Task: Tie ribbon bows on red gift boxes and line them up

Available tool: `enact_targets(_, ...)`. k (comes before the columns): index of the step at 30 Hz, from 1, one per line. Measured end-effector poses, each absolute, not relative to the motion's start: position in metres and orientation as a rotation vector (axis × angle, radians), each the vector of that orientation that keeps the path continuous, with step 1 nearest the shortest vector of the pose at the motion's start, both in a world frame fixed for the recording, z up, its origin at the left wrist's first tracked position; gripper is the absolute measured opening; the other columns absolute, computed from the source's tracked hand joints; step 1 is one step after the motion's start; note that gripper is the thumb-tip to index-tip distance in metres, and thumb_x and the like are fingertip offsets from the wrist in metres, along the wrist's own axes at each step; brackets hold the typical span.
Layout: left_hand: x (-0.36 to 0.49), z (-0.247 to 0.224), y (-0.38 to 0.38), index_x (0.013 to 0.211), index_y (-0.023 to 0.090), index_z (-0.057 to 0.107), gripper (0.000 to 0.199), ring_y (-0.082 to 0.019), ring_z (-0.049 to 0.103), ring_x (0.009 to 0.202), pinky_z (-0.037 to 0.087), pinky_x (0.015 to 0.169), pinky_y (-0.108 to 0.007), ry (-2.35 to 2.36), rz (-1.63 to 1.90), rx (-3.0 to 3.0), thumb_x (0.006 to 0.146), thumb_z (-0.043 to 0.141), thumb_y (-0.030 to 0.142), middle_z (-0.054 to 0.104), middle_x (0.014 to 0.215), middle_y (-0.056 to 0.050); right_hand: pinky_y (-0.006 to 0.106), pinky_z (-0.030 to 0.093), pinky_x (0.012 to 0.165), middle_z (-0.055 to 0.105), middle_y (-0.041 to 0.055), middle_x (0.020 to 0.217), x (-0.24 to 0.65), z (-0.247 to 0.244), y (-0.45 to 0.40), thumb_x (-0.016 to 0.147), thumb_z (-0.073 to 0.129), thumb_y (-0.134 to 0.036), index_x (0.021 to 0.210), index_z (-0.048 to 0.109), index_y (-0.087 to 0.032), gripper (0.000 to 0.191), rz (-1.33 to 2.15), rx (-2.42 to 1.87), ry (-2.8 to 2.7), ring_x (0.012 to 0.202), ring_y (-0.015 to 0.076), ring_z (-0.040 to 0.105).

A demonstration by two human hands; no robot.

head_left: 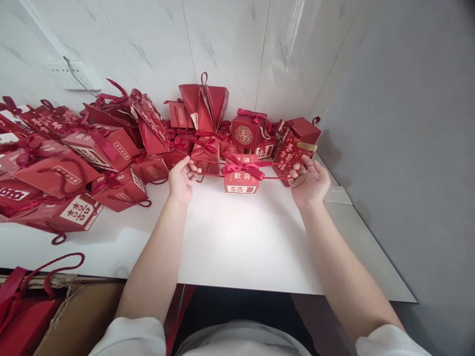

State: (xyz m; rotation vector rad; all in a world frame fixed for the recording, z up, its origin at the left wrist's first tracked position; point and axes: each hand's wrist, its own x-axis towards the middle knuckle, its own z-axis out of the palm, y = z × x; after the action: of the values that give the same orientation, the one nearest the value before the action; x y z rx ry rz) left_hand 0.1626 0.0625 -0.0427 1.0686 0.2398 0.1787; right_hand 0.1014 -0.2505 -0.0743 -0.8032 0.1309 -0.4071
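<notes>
A small red gift box (pixel 241 179) with white and gold lettering stands on the white table in front of me, a dark pink ribbon bow (pixel 243 168) tied across its top. Twisted red cord handles (pixel 211 174) stretch out from both its sides. My left hand (pixel 181 179) has its fingers curled around the cord loop on the left. On the right, my right hand (pixel 310 182), palm up with bent fingers, holds the other cord loop. Both cords look pulled fairly straight. Close behind my right hand leans a red box with gold characters (pixel 291 151).
Many red gift boxes (pixel 100 148) are heaped along the tiled wall, mostly to the left. An open cardboard carton (pixel 79 316) with red items stands at the lower left. A grey panel (pixel 415 148) borders the white table (pixel 245 247) on the right. A wall socket (pixel 72 75) shows at upper left.
</notes>
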Motion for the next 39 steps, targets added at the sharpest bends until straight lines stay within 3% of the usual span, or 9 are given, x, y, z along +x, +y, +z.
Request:
enact_targets(7, 0.162, -0.048, 0.061, 0.076, 0.015, 0.063, 0.022, -0.009, 0.059, 0.056, 0.029, 0.043, -0.017, 0.214, 0.134, 1.083, 0.069, 0.074, 0.033, 0.062, 0.063, -0.001, 0.023, 0.042, 0.046, 0.060, 0.0008, 0.072, 0.103, -0.074, -0.253, 0.077, 0.053, -0.041, 0.089, 0.060, -0.022, 0.024, -0.390, -0.862, 0.211, 0.052, 0.0113, 0.049)
enact_targets(12, 0.160, -0.066, 0.052, 0.087, 0.015, 0.067, 0.028, -0.011, 0.056, 0.053, 0.028, 0.044, -0.020, 0.158, 0.065, 1.550, 0.067, 0.073, 0.034, 0.071, 0.080, -0.006, 0.034, 0.052, 0.062, 0.063, 0.0045, 0.086, 0.109, -0.091, -0.252, 0.070, 0.065, -0.038, 0.086, 0.060, -0.022, 0.024, -0.380, -1.536, 0.365, 0.069, 0.0186, 0.058)
enact_targets(17, 0.158, -0.089, 0.036, 0.102, 0.017, 0.070, 0.051, -0.020, 0.066, 0.082, 0.048, 0.066, -0.026, 0.018, -0.024, 1.666, 0.052, 0.074, 0.010, 0.072, 0.102, -0.008, 0.038, 0.049, 0.078, 0.063, 0.0071, 0.092, 0.104, -0.101, -0.238, 0.073, 0.070, -0.041, 0.081, 0.065, -0.022, 0.021, -0.642, -2.001, 0.225, 0.074, 0.0203, 0.058)
enact_targets(21, 0.155, -0.101, 0.024, 0.132, 0.022, 0.057, 0.081, -0.025, 0.061, 0.113, 0.049, 0.094, -0.033, -0.253, -0.166, 1.638, 0.053, 0.065, 0.005, 0.058, 0.139, -0.008, 0.030, 0.044, 0.054, 0.057, 0.0030, 0.051, 0.091, -0.092, -0.224, 0.092, 0.044, -0.069, 0.058, 0.061, -0.021, 0.061, -0.244, -1.951, 0.002, 0.048, 0.0164, 0.052)
enact_targets(25, 0.151, -0.098, 0.024, 0.127, 0.018, 0.059, 0.064, -0.027, 0.061, 0.108, 0.048, 0.090, -0.034, -0.322, -0.164, 1.574, 0.063, 0.061, 0.020, 0.066, 0.125, -0.009, 0.028, 0.044, 0.048, 0.062, 0.0076, 0.052, 0.085, -0.086, -0.215, 0.086, 0.032, -0.084, 0.056, 0.067, -0.017, 0.081, 0.091, -1.731, -0.154, 0.046, 0.0164, 0.057)
enact_targets(30, 0.149, -0.095, 0.028, 0.119, 0.019, 0.064, 0.049, -0.019, 0.055, 0.065, 0.045, 0.070, -0.031, -0.367, -0.137, 1.492, 0.090, 0.045, 0.054, 0.056, 0.064, -0.001, 0.034, 0.055, 0.074, 0.074, 0.0074, 0.107, 0.093, -0.096, -0.222, 0.089, 0.036, -0.079, 0.100, 0.073, -0.024, 0.067, -0.198, -1.741, -0.068, 0.089, 0.0221, 0.070)
enact_targets(32, 0.150, -0.096, 0.027, 0.114, 0.020, 0.065, 0.044, -0.016, 0.050, 0.060, 0.042, 0.066, -0.029, -0.335, -0.031, 1.547, 0.091, 0.049, 0.054, 0.049, 0.061, 0.001, 0.040, 0.052, 0.091, 0.065, 0.0050, 0.132, 0.095, -0.101, -0.224, 0.094, 0.033, -0.074, 0.122, 0.065, -0.029, 0.062, -0.222, -1.777, -0.096, 0.108, 0.0235, 0.067)
enact_targets(36, 0.151, -0.100, 0.024, 0.115, 0.022, 0.064, 0.037, -0.020, 0.059, 0.099, 0.045, 0.086, -0.028, -0.301, 0.205, 1.740, 0.084, 0.066, 0.043, 0.063, 0.102, -0.006, 0.046, 0.042, 0.108, 0.057, 0.0049, 0.142, 0.095, -0.106, -0.221, 0.097, 0.042, -0.065, 0.134, 0.055, -0.031, 0.052, -0.202, -1.902, -0.263, 0.123, 0.0250, 0.059)
enact_targets(39, 0.153, -0.102, 0.023, 0.130, 0.025, 0.056, 0.049, -0.026, 0.048, 0.132, 0.039, 0.107, -0.034, -0.349, 0.130, 1.737, 0.086, 0.064, 0.047, 0.054, 0.139, -0.008, 0.049, 0.044, 0.106, 0.053, 0.0090, 0.145, 0.095, -0.103, -0.221, 0.095, 0.049, -0.062, 0.138, 0.051, -0.029, 0.054, -0.289, -1.982, -0.278, 0.123, 0.0279, 0.058)
